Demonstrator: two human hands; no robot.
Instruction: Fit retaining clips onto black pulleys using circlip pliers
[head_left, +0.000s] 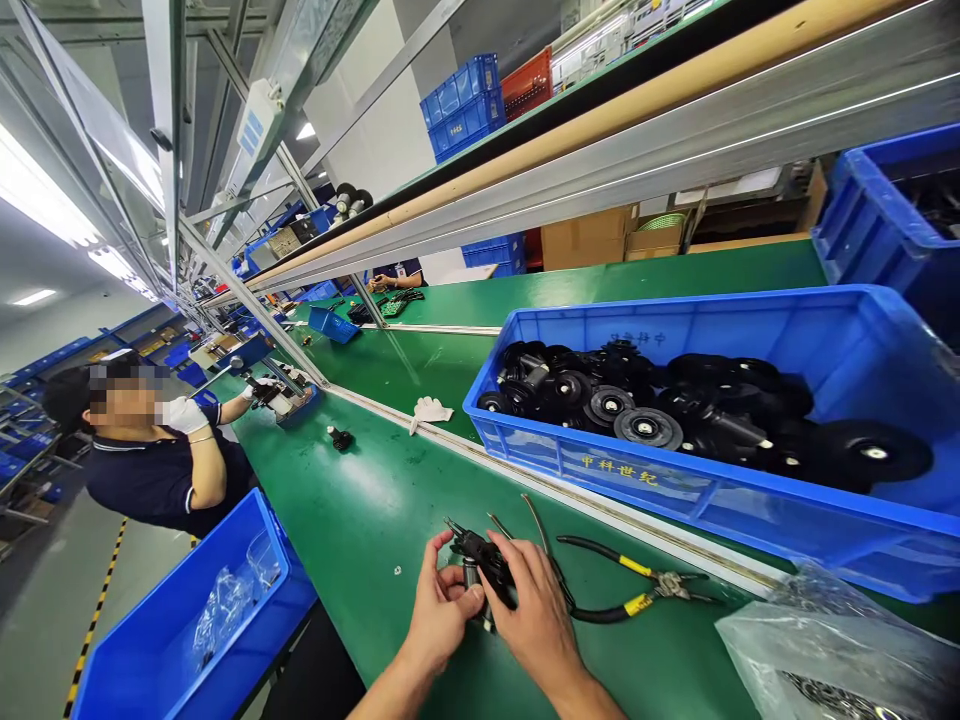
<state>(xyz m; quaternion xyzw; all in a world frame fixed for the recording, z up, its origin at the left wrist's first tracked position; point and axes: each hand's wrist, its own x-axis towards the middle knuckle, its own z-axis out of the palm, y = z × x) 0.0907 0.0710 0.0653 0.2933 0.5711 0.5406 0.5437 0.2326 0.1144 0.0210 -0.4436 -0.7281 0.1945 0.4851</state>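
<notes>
Near front edge of table [349,560], left hand [442,605] pinches black part [476,548] between thumb and fingers; right hand [534,605] curled over its other side. Step seems two-handed handling; next move calls for steady grip. Pliers [670,584] just beside right hand. Beyond rail [510,465], blue bin [540,455] holds black discs [646,428]; lower bin [142,635] off table's edge holds clear plastic [225,610].

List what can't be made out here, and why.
Head view: gripped portion of the black part, covered by fingers of the left hand and right hand.
Head view: floor of the long blue bin, hidden under black wheel-like parts.
Head view: rest of the clear plastic bag, cut off by picture edges.
Head view: white speck on the green table, too small to identify.
</notes>
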